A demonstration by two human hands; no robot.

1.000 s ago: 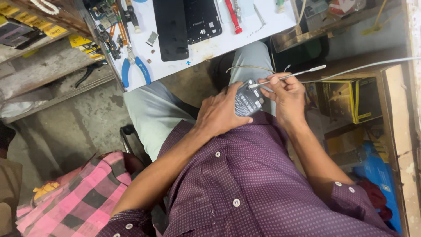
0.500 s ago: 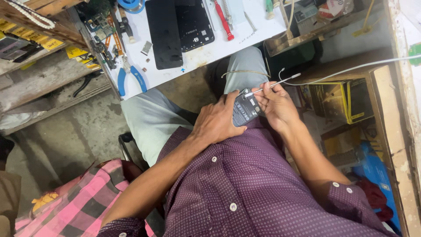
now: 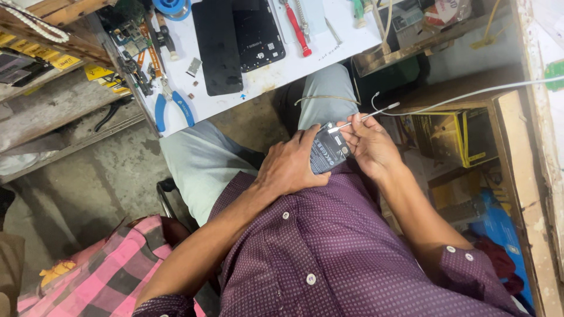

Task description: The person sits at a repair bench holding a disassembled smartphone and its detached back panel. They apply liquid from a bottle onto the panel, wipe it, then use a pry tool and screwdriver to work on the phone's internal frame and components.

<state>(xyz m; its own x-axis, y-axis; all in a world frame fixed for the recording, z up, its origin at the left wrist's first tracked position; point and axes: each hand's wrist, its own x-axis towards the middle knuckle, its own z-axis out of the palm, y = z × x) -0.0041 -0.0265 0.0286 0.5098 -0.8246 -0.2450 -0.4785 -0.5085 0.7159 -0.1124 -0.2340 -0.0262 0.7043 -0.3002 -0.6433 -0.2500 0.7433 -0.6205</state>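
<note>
Dark flat rectangular phone battery (image 3: 328,151), held over the seated person's lap between both hands. Left hand (image 3: 291,167) is closed around its near edge; right hand (image 3: 370,145) pinches a thin white cable plug (image 3: 376,113) against the battery's top corner. Beyond the grip, blue-handled pliers (image 3: 173,108) lie on the white desk (image 3: 329,53).

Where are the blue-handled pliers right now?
In the head view, the blue-handled pliers lie at the left edge of the white table, left of the black phone panel, far from both hands.
</note>
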